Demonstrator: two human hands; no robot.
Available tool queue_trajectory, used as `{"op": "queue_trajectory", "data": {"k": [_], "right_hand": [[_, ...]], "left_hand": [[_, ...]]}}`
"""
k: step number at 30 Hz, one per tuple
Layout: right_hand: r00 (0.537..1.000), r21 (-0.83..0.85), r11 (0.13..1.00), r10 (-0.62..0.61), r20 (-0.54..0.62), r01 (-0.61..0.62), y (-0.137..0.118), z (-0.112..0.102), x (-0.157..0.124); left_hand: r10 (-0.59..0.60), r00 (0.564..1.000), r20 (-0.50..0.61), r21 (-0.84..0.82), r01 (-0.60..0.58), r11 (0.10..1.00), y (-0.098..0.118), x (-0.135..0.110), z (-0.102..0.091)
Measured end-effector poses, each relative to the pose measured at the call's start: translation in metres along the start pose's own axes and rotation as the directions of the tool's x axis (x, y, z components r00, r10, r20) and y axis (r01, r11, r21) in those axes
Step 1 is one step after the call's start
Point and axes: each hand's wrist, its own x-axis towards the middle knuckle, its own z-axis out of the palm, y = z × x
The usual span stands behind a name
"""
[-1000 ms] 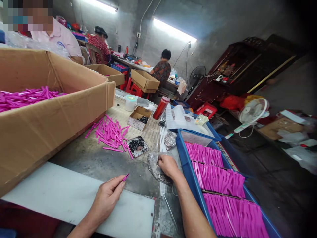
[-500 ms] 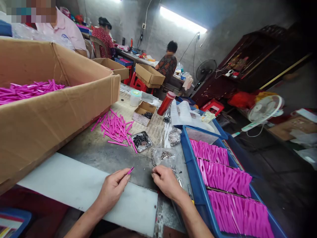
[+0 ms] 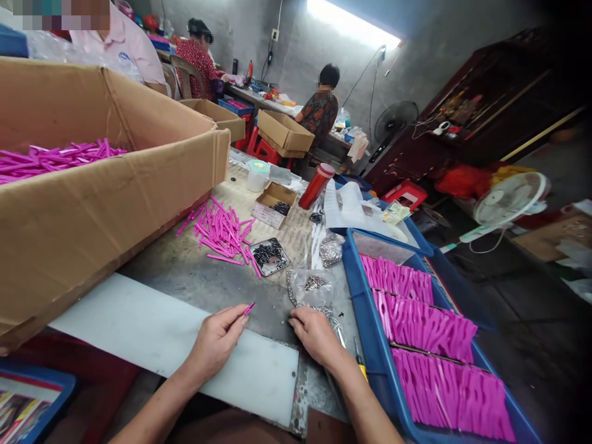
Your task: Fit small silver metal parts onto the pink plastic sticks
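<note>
Pink plastic stick (image 3: 248, 308), low in the centre of the frame, pinched at its near end between thumb and forefinger of left hand (image 3: 217, 340). Far end pointing up and to the right, clear of the table. Remaining left fingers loosely curled, wrist over white board (image 3: 139, 327) lying along the lower left.

Right hand (image 3: 319, 336) just to the right, near the stick but apart from it. Palm down, fingers bent, tips drawn together on grey tabletop (image 3: 194, 287). Hold on any small part impossible to tell.

Directly above the right hand, clear bag of small metal parts (image 3: 314, 283), crumpled and lying flat. Further up, metal tray of dark parts (image 3: 271, 256), with loose pile of pink sticks (image 3: 222, 231) touching its left edge.

At lower right, blue crate (image 3: 367, 327) just beside the right forearm, packed with rows of pink sticks. Filling the left of the frame, large cardboard box (image 3: 115, 203) with more pink sticks inside.
</note>
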Motion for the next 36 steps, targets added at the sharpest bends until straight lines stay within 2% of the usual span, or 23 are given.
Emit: {"op": "queue_trajectory", "data": {"k": [5,16,21,26,33,36], "right_hand": [[0.999,-0.007,1.0,-0.021,-0.027,0.021,-0.002,0.005,0.001],[0.999,-0.11,0.993,-0.029,0.044,0.033,-0.008,0.011,0.005],[0.998,-0.178,0.984,0.0,0.055,0.009,-0.014,0.012,0.007],[0.993,-0.2,0.977,0.091,0.076,-0.075,-0.02,0.011,0.01],[0.993,-0.172,0.979,0.113,0.032,-0.106,-0.02,0.013,0.009],[0.994,-0.064,0.992,0.112,-0.018,-0.113,-0.019,0.012,0.007]], "left_hand": [[-0.013,1.0,0.0,0.0,0.013,1.0,0.0,0.001,0.0],[-0.013,1.0,-0.017,0.011,0.013,1.0,0.004,0.0,-0.001],[-0.018,1.0,-0.016,0.004,0.018,1.0,0.003,0.0,-0.001],[0.018,0.999,-0.034,0.006,-0.017,1.0,0.003,0.0,-0.001],[0.033,0.999,-0.031,-0.001,-0.033,0.999,0.008,-0.002,-0.002],[-0.01,0.999,-0.049,-0.036,0.008,0.999,0.007,-0.004,0.0]]}}
